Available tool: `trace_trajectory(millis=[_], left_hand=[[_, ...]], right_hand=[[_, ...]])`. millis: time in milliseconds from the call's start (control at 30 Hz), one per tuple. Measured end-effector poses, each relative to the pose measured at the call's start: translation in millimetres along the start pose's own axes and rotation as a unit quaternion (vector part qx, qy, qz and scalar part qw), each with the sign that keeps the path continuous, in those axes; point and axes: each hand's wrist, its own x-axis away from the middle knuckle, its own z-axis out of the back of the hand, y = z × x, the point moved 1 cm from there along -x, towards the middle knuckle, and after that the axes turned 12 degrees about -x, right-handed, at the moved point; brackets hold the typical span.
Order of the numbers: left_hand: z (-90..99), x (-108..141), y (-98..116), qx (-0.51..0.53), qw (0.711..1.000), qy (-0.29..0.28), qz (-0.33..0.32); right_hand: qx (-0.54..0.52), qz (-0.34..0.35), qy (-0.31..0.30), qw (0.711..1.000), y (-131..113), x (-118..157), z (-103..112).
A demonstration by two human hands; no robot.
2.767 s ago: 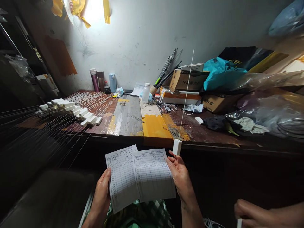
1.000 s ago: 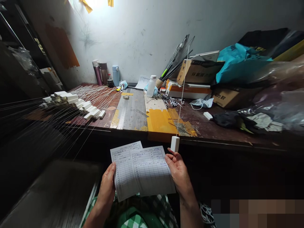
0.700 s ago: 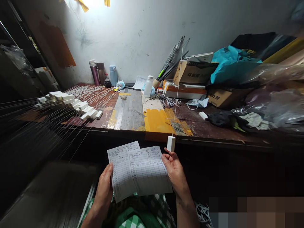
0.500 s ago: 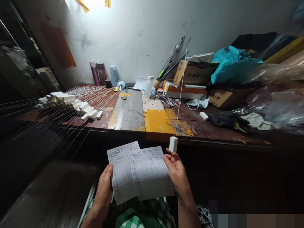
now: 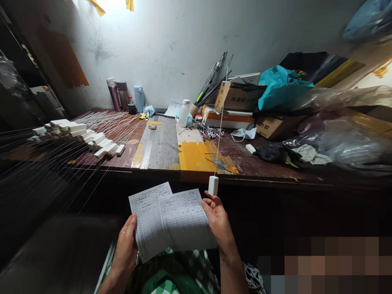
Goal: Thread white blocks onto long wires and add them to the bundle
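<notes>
Two printed paper forms [image 5: 186, 224] with handwriting overlap above my lap. My left hand [image 5: 125, 241] pinches the left form [image 5: 145, 241] at its edge, thumb on top. My right hand [image 5: 219, 222] grips the right form by its upper right edge. The same hand's fingers also support a small white block [image 5: 213, 185], held upright, with a thin pale rod [image 5: 221, 126] rising from it. On the table's left lies a pile of similar white blocks [image 5: 76, 128] with long thin rods sticking out.
Flasks [image 5: 114, 96] and a white plastic bottle [image 5: 184, 113] stand toward the wall. A steel ruler [image 5: 147, 153] lies on the grey board. At right are cardboard boxes [image 5: 240, 97], a blue bag [image 5: 280, 87], a face mask [image 5: 244, 134] and clear plastic [image 5: 346, 139]. One white block [image 5: 250, 149] lies apart.
The view has turned slightly right, so the table and hands appear further left. Both hands keep their hold on the forms, and the block stays in the right fingers.
</notes>
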Motion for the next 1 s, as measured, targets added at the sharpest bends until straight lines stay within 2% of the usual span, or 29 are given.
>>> trace_trajectory(millis=[133,267,500,800,1000], left_hand=[[0.2,0.5,0.3,-0.013,1.000,0.007,0.000],[-0.9,-0.6,-3.2,-0.005,1.000,-0.010,0.010],[-11.3,7.1,-0.4,-0.023,0.999,-0.027,0.012],[-16.0,6.7,-4.3,-0.016,0.993,-0.113,0.001],[-18.4,6.4,-8.8,0.011,0.991,-0.132,0.028]], right_hand=[[-0.004,0.009,-0.005,1.000,2.0,0.2,-0.8],[-0.009,0.007,-0.015,1.000,3.6,0.6,-3.9],[0.005,0.004,-0.028,1.000,6.9,3.3,-7.6],[0.016,-0.003,-0.036,0.999,10.9,7.6,-15.4],[0.012,-0.002,-0.051,0.999,15.4,8.9,-18.3]])
